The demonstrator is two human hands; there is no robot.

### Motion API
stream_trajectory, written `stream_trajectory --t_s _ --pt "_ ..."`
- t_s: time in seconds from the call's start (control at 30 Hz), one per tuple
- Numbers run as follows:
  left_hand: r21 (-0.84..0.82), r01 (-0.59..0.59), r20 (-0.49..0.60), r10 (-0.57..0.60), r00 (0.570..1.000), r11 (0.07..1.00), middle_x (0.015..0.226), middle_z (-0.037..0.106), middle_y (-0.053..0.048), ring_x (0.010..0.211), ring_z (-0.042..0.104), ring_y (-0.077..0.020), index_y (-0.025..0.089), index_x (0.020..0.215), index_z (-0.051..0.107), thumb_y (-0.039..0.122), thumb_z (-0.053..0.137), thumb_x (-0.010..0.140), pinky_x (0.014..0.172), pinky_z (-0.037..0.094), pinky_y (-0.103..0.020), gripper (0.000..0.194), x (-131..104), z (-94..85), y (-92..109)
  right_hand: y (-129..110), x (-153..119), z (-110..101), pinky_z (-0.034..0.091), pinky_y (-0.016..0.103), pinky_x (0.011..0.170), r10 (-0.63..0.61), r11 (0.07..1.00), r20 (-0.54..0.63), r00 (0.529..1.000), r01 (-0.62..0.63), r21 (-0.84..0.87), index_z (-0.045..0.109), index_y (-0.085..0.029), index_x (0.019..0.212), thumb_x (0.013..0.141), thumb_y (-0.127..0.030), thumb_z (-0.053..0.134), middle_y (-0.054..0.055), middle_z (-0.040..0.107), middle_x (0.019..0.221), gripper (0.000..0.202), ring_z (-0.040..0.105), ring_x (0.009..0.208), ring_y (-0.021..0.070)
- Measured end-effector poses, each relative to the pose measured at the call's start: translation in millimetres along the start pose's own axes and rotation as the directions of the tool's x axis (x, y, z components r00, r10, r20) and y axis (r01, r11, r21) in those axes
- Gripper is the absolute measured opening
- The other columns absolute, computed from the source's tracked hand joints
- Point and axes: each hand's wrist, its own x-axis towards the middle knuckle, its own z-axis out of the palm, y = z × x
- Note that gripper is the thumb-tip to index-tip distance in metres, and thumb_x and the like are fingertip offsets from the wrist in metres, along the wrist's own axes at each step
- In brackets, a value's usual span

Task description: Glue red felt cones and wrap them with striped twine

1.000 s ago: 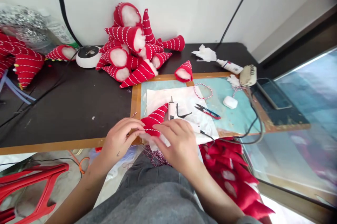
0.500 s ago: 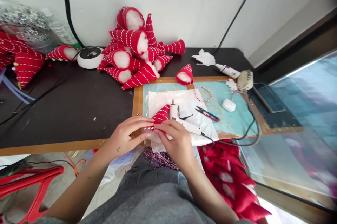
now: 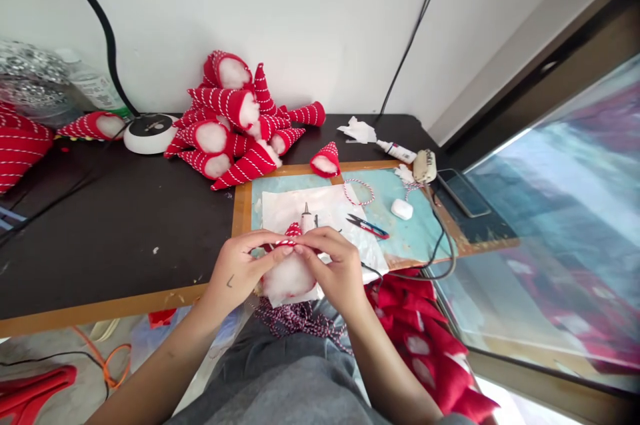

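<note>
Both our hands grip one stuffed red striped cone: left hand at nine o'clock, right hand at three. Its white stuffing faces us.

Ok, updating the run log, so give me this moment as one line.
left hand: grips stuffed cone | right hand: grips stuffed cone | stuffed cone: white filling toward camera, at board edge | glue gun: behind, untouched

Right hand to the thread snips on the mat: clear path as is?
Probably yes. The thread snips lie in the open just beyond the right hand, nothing between them. But that hand and the left hand both pinch the stuffed cone, so it must let go first.
</note>
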Motion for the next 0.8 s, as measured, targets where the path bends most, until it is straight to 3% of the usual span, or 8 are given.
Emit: stream_trajectory --t_s 0.1,0.23,0.37,0.57,0.8 --pt "-0.021 0.075 -0.028 -0.076 0.997 0.997 0.088 0.083 -0.002 0.080 0.077 -0.0193 0.024 0.087 0.084 0.033 0.080 0.087 0.074 0.061 -0.024 0.010 0 -1.4 3 1 3 -1 0.063 0.028 0.081 -0.060 0.997 0.024 0.998 0.061 -0.045 0.082 -0.021 0.106 0.094 -0.009 0.069 0.007 0.079 0.097 0.022 0.076 0.090 0.0167" --pt "0.028 0.090 -0.093 -0.087 0.992 0.996 0.089 0.082 0.000 0.081 0.077 -0.0174 0.025 0.089 0.082 0.030 0.081 0.086 0.075 0.059 -0.023 0.006 -3 -0.5 6 2 3 -3 0.064 0.030 0.085 -0.132 0.981 0.085 0.988 0.143 -0.132 0.081 -0.021 0.110 0.097 -0.009 0.065 0.008 0.080 0.102 0.023 0.076 0.094 0.0177" --pt "-0.021 0.094 -0.136 -0.096 0.986 0.995 0.090 0.080 0.000 0.082 0.076 -0.0168 0.023 0.097 0.077 0.028 0.084 0.082 0.071 0.059 -0.022 0.017 -3 2.2 6 2 3 -6 0.064 0.033 0.087 -0.191 0.959 0.128 0.973 0.213 -0.187 0.079 -0.024 0.116 0.100 -0.010 0.059 0.007 0.078 0.106 0.029 0.075 0.098 0.0180" --pt "-0.046 0.082 0.041 -0.080 0.996 0.996 0.096 0.082 -0.004 0.085 0.076 -0.0199 0.024 0.097 0.083 0.033 0.077 0.089 0.076 0.060 -0.027 0.014 4 1.5 8 1 6 -12 0.062 0.029 0.078 -0.248 0.947 0.119 0.961 0.267 -0.180 0.079 -0.026 0.113 0.099 -0.007 0.058 0.006 0.071 0.103 0.032 0.071 0.094 0.0162" --pt "-0.107 0.134 0.158 -0.116 0.981 0.985 0.090 0.082 -0.004 0.081 0.076 -0.0211 0.022 0.094 0.083 0.030 0.075 0.087 0.073 0.061 -0.028 0.013 14 -4.0 19 -4 12 -24 0.064 0.032 0.076 -0.331 0.905 0.256 0.908 0.383 -0.187 0.078 -0.024 0.113 0.098 -0.016 0.063 0.007 0.071 0.108 0.022 0.072 0.091 0.0173"
